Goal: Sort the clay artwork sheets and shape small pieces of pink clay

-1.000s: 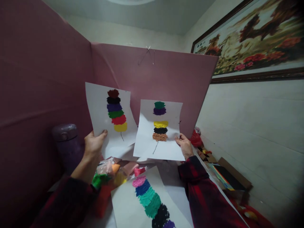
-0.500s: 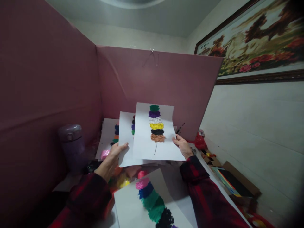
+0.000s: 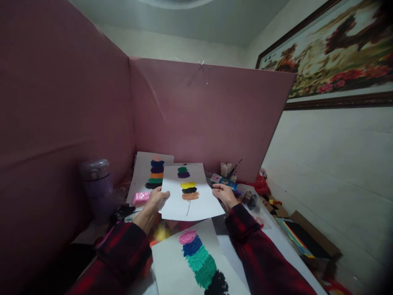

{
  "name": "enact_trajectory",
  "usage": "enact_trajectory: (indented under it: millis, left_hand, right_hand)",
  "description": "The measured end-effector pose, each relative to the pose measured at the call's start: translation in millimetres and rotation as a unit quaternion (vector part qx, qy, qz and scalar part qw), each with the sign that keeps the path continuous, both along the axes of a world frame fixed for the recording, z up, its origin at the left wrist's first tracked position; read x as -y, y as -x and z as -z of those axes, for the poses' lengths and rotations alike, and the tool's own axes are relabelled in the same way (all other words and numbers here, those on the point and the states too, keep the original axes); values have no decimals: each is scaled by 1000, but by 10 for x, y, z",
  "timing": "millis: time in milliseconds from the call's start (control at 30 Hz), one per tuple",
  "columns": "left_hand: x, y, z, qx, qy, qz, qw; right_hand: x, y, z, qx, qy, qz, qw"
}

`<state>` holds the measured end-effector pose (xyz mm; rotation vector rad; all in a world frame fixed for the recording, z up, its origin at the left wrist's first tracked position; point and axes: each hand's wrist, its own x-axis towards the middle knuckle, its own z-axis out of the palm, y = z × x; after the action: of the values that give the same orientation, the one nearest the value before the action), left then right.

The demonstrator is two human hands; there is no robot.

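My left hand [image 3: 154,203] pinches the left edge of a white sheet [image 3: 172,207] with thumb and fingers. On that sheet are green, purple, yellow, black and brown textured bands above a thin dark line. My right hand [image 3: 224,195] is beside its right edge, thumb and fingers close together; whether it grips the paper is unclear. Behind to the left leans another sheet [image 3: 138,172] with dark blue, orange, green and black bands. Nearest me lies a sheet [image 3: 168,266] with pink, blue, green and black patches.
A purple bottle [image 3: 96,184] stands at the left. A pink packet [image 3: 141,198], a blue box [image 3: 224,180], white sticks [image 3: 225,168] and plastic bags are around the sheets. A cardboard box [image 3: 316,233] with coloured paper is at the right. Pink panels [image 3: 202,114] rise behind.
The held sheet has moved down and left, and now covers the second sheet that showed behind it. My right hand has moved left and down. The blue box and white sticks have come into view.
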<state>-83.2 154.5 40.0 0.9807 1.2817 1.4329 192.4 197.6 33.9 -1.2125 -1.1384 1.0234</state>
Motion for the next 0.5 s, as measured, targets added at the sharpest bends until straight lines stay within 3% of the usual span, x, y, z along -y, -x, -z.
enact_trajectory:
  millis: [200, 300, 400, 500]
  left_hand:
    - [5, -64, -92, -75, -55, -1, 996]
    - [-42, -52, -106, -164, -51, -48, 984]
    - [-54, 13, -127, -277, -25, -126, 952]
    - [10, 66, -191, -382, 2, -153, 912]
  right_hand:
    - [-61, 49, -35, 41, -43, 39, 997]
    - [-125, 61, -14, 96, -45, 66, 992]
    - [-122, 39, 13, 174, -39, 86, 980]
    - [-37, -15, 2, 248, -32, 83, 965]
